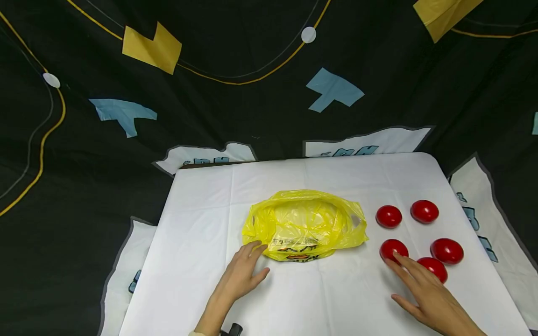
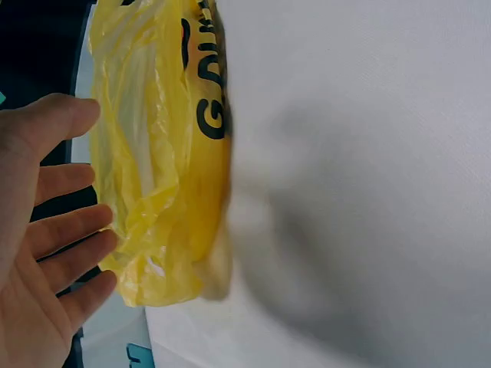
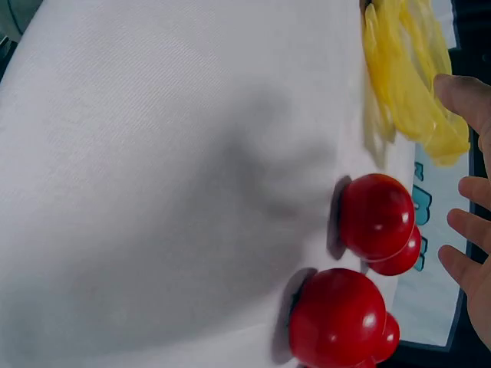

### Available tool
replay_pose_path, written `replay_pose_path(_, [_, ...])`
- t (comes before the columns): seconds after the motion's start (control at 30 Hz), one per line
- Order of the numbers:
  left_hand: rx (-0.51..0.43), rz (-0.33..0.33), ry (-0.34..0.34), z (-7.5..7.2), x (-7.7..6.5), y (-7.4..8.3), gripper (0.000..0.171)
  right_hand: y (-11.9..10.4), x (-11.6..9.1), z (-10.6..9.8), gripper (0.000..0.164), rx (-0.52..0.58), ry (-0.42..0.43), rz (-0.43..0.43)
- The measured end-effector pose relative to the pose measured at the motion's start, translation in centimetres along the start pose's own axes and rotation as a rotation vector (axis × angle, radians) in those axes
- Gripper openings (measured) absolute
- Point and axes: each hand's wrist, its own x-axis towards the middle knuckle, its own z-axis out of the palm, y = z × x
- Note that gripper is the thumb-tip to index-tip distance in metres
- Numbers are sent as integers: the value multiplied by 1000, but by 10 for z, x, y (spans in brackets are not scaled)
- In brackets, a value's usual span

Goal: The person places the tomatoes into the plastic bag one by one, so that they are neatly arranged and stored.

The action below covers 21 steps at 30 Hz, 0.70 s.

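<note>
Yellow crumpled thin plastic bag with black printed lettering lay around the middle of the bench with a white cloth cover, longer side roughly along the far edge, lettering on the side toward the near edge. Left hand was at the bag's left end, on the near side; fingers apart and fairly straight, thumb spread off to the side, nothing gripped. Fingertips overlapped the bag in the head view; contact, cannot tell. Left wrist view had the fingers spread just beside the plastic.

Five shiny red round tomatoes were on the right part of the bench, between the bag and the right edge. One tomato was closest to the far right corner; a second tomato was just left of it, nearer the bag. A third tomato was closer to the near edge, below the second. A fourth tomato was toward the right edge, and a fifth tomato was right beside it, touching or not unclear, partly behind the right hand.

Right hand was over the third and fifth tomatoes, fingers apart and mostly straight, thumb out toward the bag's side, not clamped on anything; right wrist view had a gap between fingers and tomatoes. Black curtain with yellow and blue patches hung beyond the far edge
</note>
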Motion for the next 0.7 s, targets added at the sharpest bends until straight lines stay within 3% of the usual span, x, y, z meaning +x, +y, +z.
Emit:
replay_pose_path(0.37, [-2,-33,89,8,8,-13,48,9,-11,1,94,-15,22,31])
replay_pose_path(0.7, [-16,-52,184,21,19,-27,54,14,-17,0,97,11,45,74])
